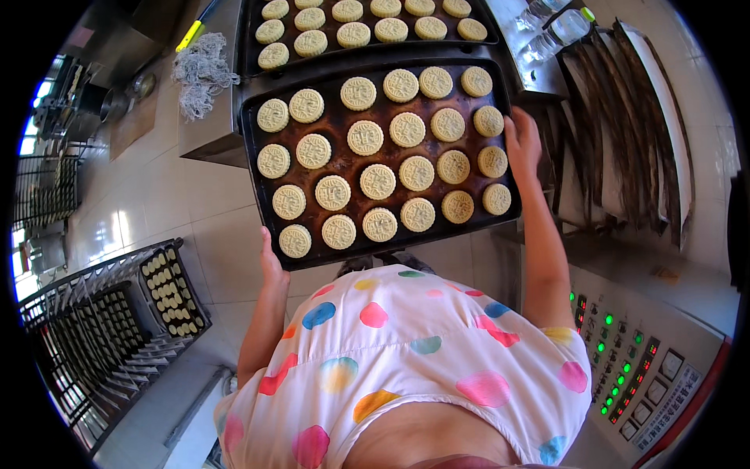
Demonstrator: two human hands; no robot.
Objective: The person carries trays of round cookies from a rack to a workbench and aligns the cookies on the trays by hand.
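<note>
A dark baking tray (426, 233) is held out in front of my body, its far side over the edge of a metal table. Rows of round, pale pastries with stamped tops, such as this pastry (378, 180), lie on it. My left hand (271, 260) grips the tray's near left corner, with its thumb along the side and the other fingers hidden underneath. On the right side of the tray, my right hand (523, 141) is closed around the rim. A second tray (375, 56) of similar pastries rests just beyond, farther up the table.
A tangled white mesh cloth (201, 74) lies on the metal table (211, 129) at left, near a yellow-handled tool (190, 35). Plastic bottles (570, 27) stand at far right above stacked dark trays (625, 133). A control panel (625, 367) is at lower right, a tray rack (101, 336) at lower left.
</note>
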